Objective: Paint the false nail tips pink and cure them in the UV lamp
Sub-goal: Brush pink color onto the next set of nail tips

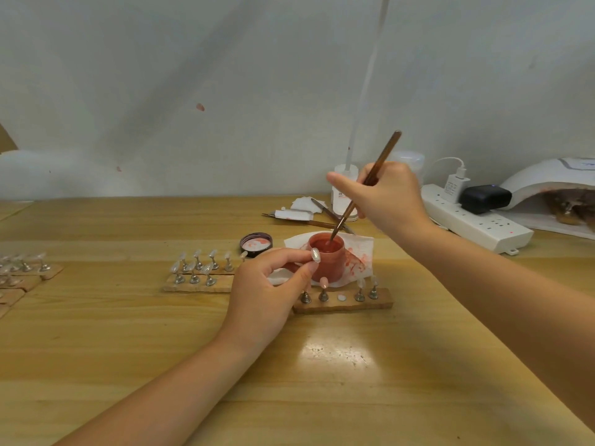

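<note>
Right hand: the right hand (388,194) holds a thin brown brush (363,191) at mid-handle, its grip clamped on the handle, with the brush tip dipped into the paint pot.
Left hand: the left hand (270,284) pinches one clear false nail tip (315,255) on its small stand between thumb and forefinger, the grip clamped on it, just beside the pot.
Paint pot: a small open pot of pink paint (326,257) stands on a paint-stained white tissue (360,252) at the middle of the wooden worktop (128,349).
Lid: the pot's dark lid (256,243) lies upturned just left of the pot.
Near holder: a wooden strip (344,304) in front of the pot carries four small metal stands; one holds a pink nail tip (324,282).
Unpainted tips: a second strip to the left (198,286) holds clear tips on stands; more sit at the far left edge.
UV lamp: the white UV lamp (553,185) sits at the far right of the worktop, beside a white power strip (476,217).
</note>
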The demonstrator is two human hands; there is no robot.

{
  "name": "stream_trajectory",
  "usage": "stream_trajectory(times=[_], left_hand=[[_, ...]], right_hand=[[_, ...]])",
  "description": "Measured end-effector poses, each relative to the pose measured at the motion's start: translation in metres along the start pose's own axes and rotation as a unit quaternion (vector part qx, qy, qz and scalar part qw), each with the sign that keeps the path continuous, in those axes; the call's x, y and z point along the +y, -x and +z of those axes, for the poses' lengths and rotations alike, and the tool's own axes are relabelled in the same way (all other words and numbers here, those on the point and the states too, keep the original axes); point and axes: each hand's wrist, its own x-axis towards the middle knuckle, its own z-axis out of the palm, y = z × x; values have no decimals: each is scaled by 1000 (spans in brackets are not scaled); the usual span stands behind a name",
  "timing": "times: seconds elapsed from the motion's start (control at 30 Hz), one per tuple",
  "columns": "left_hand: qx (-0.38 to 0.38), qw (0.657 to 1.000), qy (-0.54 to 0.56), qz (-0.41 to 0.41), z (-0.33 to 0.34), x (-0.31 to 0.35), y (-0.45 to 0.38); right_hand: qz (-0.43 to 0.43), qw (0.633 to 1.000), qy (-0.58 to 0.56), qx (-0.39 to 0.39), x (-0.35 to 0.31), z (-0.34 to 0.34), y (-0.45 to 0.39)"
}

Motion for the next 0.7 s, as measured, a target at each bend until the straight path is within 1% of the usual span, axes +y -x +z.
stream_trajectory(times=[0.13,0.2,0.43,0.7], left_hand=[[1,1000,1,3,0,1,0],[1,1000,1,3,1,2,0],[-1,1000,1,-2,1,2,0],[0,1000,-13,-10,0,0,1]], right_hand=[[110,992,-59,14,11,-5,2],[141,987,-80,18,16,-6,3],[168,981,-93,15,23,-12,10],[184,977,-100,50,24,-23,12]])
